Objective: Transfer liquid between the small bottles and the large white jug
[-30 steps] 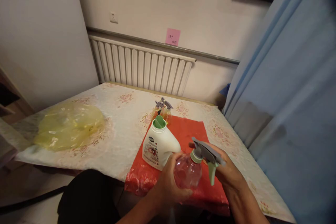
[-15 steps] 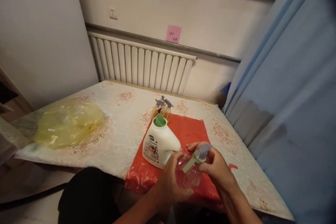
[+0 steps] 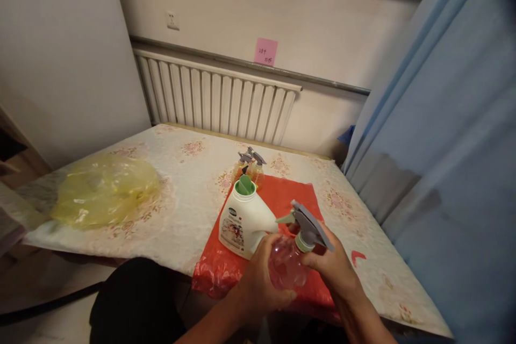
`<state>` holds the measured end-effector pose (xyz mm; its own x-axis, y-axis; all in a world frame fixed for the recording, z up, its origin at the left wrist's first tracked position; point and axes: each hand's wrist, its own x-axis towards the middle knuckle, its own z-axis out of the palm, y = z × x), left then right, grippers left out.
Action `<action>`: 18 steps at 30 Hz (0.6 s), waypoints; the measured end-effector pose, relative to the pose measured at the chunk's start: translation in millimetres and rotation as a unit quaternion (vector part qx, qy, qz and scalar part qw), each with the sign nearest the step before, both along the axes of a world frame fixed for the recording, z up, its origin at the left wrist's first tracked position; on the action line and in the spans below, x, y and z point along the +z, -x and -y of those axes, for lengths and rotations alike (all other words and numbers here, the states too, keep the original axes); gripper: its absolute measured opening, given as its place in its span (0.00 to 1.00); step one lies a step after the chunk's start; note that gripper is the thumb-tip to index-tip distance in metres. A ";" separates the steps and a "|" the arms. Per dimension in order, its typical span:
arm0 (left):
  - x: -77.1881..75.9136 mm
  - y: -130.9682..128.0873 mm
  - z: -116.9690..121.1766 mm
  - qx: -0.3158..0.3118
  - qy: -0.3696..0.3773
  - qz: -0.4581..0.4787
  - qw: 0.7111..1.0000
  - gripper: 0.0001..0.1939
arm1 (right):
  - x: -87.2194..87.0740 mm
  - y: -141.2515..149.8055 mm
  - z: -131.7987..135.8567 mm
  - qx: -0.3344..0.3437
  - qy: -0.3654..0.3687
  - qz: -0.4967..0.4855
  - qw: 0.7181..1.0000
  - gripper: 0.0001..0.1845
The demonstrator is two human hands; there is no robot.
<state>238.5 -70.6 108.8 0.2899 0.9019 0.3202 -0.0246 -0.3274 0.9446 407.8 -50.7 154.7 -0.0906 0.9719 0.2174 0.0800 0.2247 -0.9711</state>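
My left hand (image 3: pixel 264 274) is wrapped round the clear pink body of a spray bottle (image 3: pixel 287 264), which is tilted over the red plastic sheet. Thumb and fingers of my right hand (image 3: pixel 332 260) close on the collar of its grey spray head (image 3: pixel 310 226); the light green trigger points left. Some right fingers are hidden behind the head. Just left of the bottle stands a white jug (image 3: pixel 246 226) with a printed label and a green piece in its open mouth. The bottle partly overlaps the jug's handle side.
Several spray bottles (image 3: pixel 250 164) with grey heads stand behind the jug. Beneath is a red plastic sheet (image 3: pixel 292 196) on a flowered tablecloth (image 3: pixel 181 172). A crumpled yellow plastic bag (image 3: pixel 107 191) lies at left, a small red scrap (image 3: pixel 357 257) at right. A blue curtain (image 3: pixel 435 145) hangs along the right side.
The spray head has turned on the bottle: its trigger pointed right and down, then left and down, and now left. My right hand has shifted its hold; my left hand stays on the body.
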 end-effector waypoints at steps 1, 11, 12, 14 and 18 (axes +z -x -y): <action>0.0 0.3 -0.3 0.001 0.003 -0.004 1.000 0.42 | -0.5 -0.8 0.6 0.021 0.004 -0.007 1.000 0.31; 0.2 -2.8 1.7 -0.005 0.001 -0.006 1.000 0.41 | 1.9 -1.5 7.0 0.020 0.026 -0.030 0.999 0.25; 2.0 -3.1 2.4 -0.001 0.003 -0.009 1.000 0.41 | 2.0 -0.7 8.9 0.009 0.024 -0.028 0.999 0.26; 4.8 -3.6 3.3 0.001 0.004 -0.012 1.000 0.40 | 1.7 -1.2 12.6 0.019 0.026 -0.041 0.999 0.29; -0.4 -6.8 2.3 -0.011 -0.008 0.002 1.000 0.39 | -1.7 -6.6 15.6 0.084 0.046 -0.075 0.993 0.25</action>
